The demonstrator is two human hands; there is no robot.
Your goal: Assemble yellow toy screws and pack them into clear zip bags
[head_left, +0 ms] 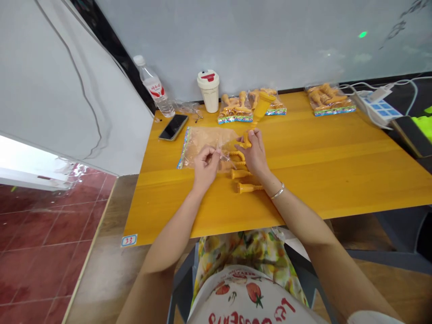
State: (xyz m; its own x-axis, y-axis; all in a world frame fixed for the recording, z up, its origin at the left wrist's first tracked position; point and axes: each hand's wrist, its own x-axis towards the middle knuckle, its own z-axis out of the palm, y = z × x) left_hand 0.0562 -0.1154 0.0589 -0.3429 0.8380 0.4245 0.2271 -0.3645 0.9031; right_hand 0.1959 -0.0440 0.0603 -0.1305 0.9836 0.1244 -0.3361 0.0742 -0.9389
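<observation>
Right fingers, yellow piece partly hidden

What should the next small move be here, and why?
Probably guide the yellow piece into the bag: the left hand pinches the bag, the right hand holds the piece close by, and filled bags lie beyond.

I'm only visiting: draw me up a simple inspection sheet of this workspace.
Surface: yellow wooden table, number sticker at its near left corner.
Job's things: transparent bag, loose orange pieces, three filled bags along the back.
Clutter: water bottle, lidded cup, phone.
Hands: left hand pinches the transparent bag; right hand grips an orange piece.
Cables: white cables around the power strip at right; a grey cable along the left wall.
Surroundings: pale board behind; red tiled floor at left.
</observation>
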